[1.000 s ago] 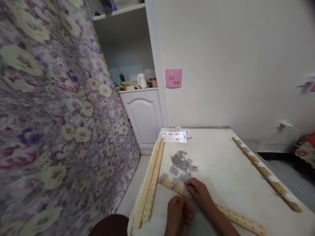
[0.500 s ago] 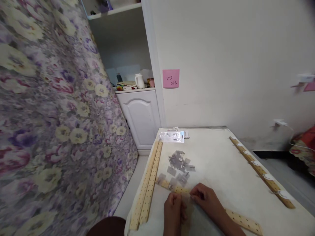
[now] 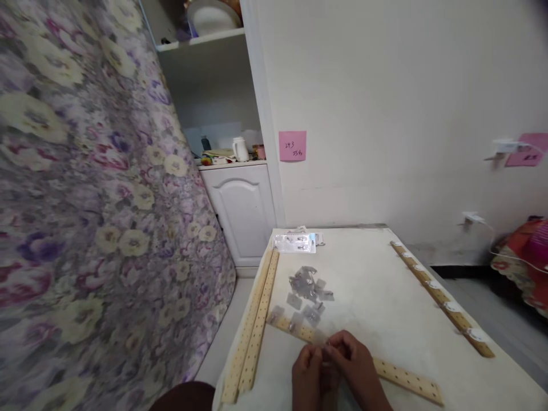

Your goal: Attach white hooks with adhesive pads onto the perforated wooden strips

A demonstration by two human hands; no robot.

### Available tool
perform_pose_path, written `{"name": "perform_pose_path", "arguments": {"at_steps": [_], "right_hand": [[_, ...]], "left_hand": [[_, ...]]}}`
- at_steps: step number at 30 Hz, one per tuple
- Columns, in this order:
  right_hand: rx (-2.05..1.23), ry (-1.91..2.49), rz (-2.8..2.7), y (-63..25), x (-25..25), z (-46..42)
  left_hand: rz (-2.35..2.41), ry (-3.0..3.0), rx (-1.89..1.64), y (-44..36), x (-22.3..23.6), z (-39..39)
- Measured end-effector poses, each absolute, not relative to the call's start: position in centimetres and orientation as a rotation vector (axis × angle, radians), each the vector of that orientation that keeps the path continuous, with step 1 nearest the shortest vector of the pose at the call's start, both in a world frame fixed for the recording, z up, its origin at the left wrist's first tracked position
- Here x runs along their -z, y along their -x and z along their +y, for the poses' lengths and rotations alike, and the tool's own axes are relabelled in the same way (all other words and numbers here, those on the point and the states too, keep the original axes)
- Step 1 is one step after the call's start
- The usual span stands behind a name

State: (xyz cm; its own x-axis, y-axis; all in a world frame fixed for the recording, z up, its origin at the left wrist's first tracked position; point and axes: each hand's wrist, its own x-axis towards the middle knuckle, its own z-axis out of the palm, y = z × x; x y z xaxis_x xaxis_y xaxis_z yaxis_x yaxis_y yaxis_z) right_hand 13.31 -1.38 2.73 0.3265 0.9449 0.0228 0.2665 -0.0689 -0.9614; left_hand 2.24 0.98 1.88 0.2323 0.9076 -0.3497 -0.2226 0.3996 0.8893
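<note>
At the near edge, a round brown seat [image 3: 184,397] is partly seen beside the white-covered table [image 3: 359,274]. Above the table's near part, the left hand [image 3: 307,368] and the right hand [image 3: 353,358] are held close together. The fingers of both hands are bent and closed inward; a small piece [image 3: 327,344] appears to be pinched at the right fingertips, but its shape is too small to tell, and whether it is also gripped by the left fingers cannot be told.

Behind and partly covered by the hands, a perforated wooden strip [image 3: 406,381] is laid slantwise across the table. Clear squares with small metal parts [image 3: 294,323] are set along its left part. To the left, two more perforated strips [image 3: 259,319] are laid side by side.

Farther back, a loose pile of clear grey squares [image 3: 305,283] is spread on the table. Along the right edge, a wooden strip with white discs [image 3: 443,299] is placed. At the far left corner, a clear blister pack [image 3: 294,242] is laid flat. Beyond, a pink note [image 3: 293,146] is stuck to the wall [image 3: 363,114].
</note>
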Motion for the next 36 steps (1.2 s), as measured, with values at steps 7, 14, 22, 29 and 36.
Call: {"name": "perform_pose_path", "arguments": {"at_steps": [7, 14, 22, 29, 36], "right_hand": [[-0.793, 1.588, -1.178, -15.5, -3.0, -0.8], [-1.037, 1.466, -1.254, -15.3, -1.5, 1.2], [-1.039, 1.484, -1.219, -15.2, -0.8, 3.1], [-0.755, 1.701, -1.371, -14.9, -0.8, 3.8], [-0.719, 1.794, -1.364, -15.0, -0.1, 4.3]], "left_hand": [[1.084, -1.005, -0.776, -0.9, -2.7, 1.8], [1.027, -1.099, -0.706, -0.6, -1.2, 2.3], [1.054, -0.785, -0.757, -0.9, -0.9, 2.5], [1.195, -0.796, -0.796, -1.6, -1.1, 3.3], [1.249, -0.776, -0.800, -2.1, -0.1, 3.9]]}}
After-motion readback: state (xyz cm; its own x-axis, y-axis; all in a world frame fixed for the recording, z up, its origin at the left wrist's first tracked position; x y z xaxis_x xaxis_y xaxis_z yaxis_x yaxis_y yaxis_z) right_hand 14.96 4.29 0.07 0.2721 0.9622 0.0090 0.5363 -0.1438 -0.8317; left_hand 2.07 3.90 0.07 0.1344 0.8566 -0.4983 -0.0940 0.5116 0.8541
